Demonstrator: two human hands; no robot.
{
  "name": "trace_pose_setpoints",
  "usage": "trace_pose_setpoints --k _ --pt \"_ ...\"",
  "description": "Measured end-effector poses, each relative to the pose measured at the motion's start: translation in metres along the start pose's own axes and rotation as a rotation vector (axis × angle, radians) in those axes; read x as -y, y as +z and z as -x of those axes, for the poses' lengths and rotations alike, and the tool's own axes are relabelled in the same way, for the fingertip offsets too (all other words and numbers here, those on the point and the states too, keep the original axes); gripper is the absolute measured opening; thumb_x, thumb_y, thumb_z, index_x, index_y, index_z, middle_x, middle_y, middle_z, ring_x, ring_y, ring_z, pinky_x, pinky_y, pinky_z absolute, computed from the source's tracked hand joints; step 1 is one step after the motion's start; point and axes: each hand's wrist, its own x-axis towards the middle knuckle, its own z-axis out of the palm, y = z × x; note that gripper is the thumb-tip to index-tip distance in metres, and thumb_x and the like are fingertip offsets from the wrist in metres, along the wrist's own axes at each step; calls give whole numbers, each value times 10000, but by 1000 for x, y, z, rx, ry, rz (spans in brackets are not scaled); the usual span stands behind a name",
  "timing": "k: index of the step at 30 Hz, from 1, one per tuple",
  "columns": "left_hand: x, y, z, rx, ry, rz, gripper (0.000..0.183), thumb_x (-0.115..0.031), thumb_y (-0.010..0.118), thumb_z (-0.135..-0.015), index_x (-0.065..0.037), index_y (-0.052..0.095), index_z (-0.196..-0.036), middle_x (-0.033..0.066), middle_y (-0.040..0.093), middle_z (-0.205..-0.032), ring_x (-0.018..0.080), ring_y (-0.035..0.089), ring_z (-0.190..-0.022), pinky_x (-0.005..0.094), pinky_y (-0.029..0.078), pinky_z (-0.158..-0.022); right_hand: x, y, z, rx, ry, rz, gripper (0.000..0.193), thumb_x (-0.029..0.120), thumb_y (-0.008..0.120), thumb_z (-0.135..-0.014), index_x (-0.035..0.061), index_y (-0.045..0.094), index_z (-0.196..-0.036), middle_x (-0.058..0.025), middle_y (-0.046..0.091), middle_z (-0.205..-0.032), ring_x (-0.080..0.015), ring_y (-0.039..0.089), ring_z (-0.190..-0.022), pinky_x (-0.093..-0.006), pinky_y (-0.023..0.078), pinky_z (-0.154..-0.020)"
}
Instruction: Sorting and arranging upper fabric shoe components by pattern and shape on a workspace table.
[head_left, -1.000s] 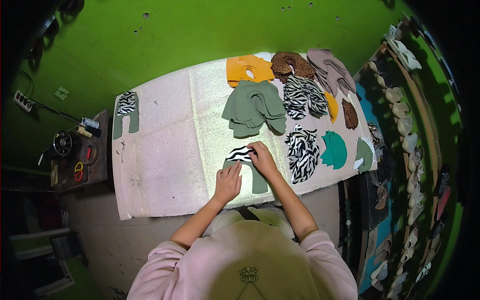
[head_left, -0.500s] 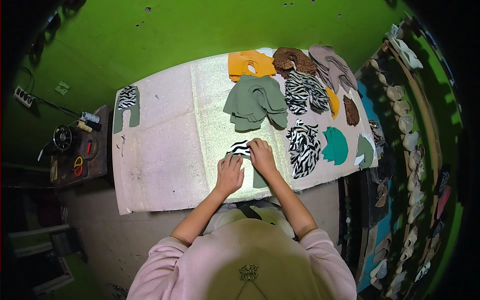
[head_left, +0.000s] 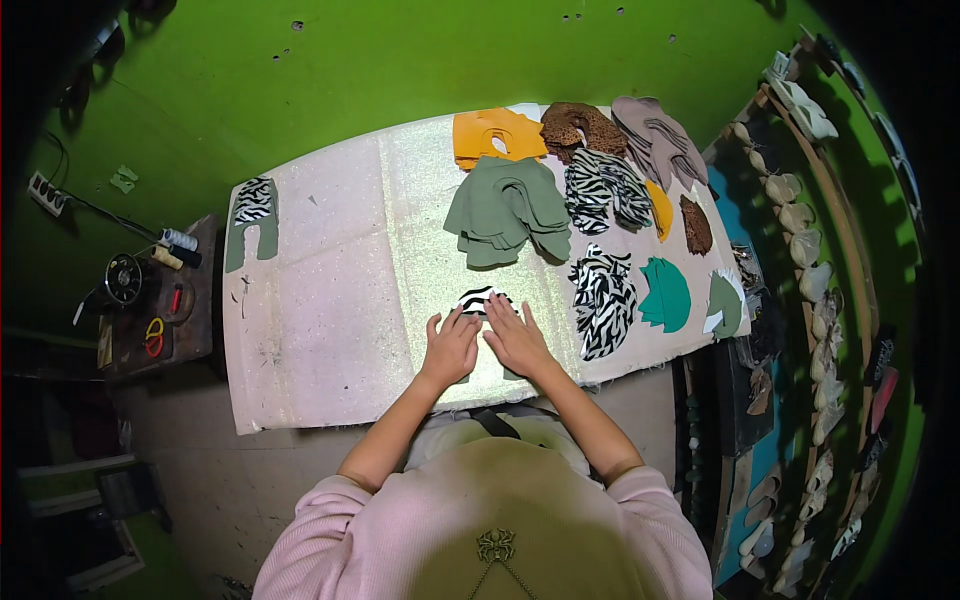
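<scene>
Near the front edge of the table lies a zebra-print piece [head_left: 476, 296] on a grey-green U-shaped piece, most of which my hands cover. My left hand [head_left: 453, 346] rests flat across the left part of the two pieces, fingers stretched out. Beside it my right hand [head_left: 518, 340] lies flat with spread fingertips over the right end of the zebra print. Neither hand grips anything. At the table's far left sits a similar grey-green piece [head_left: 267, 240] with a zebra-print patch [head_left: 253, 201] at its top.
Beyond my hands is a grey-green stack [head_left: 506, 212], with orange pieces [head_left: 478, 130] behind it. Zebra-print piles [head_left: 603, 305] and teal pieces [head_left: 665, 295] lie to the right. A sewing machine [head_left: 124, 279] and scissors [head_left: 154, 337] are at the left; shoe-filled shelves [head_left: 825, 205] line the right.
My right hand has come down from the zebra piece's upper edge and flattened out on the pieces. The left hand has shifted slightly left and spread its fingers. The view has moved a little.
</scene>
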Motion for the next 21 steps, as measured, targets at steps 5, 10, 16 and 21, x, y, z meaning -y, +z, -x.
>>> trace_pose_setpoints --k 5,10,16,21 --pt "-4 0 0 -1 -9 -31 304 -125 527 -818 -66 580 -1111 62 568 -1156 271 462 -1211 510 271 -971 -11 -7 20 -25 62 109 550 356 365 -968 47 316 -1420 -107 279 -1499 -286 243 -1389 -576 81 -1102" --pt "-16 -5 -10 -9 -61 28 401 -148 510 -850 -84 495 -1246 79 525 -1259 269 455 -1226 516 259 -974 -12 -3 24 -46 90 120 569 367 370 -959 54 302 -1430 -76 217 -1526 -319 141 -1413 -642 35 -1073" --pt "-4 -1 -25 233 181 -36 553 -268 418 -925 -121 305 -1446 57 293 -1502 257 319 -1358 608 107 -1066 -11 -9 25 21 96 101 624 383 391 -949 64 229 -1460 -86 174 -1539 -372 83 -1414 -665 -21 -1055" --pt "3 2 -24 312 170 -45 544 -260 390 -942 -135 274 -1458 29 274 -1512 240 277 -1382 688 43 -1041 -16 -18 33 36 34 118 644 436 404 -935 90 254 -1457 -79 192 -1535 -371 86 -1414 -664 -30 -1056"
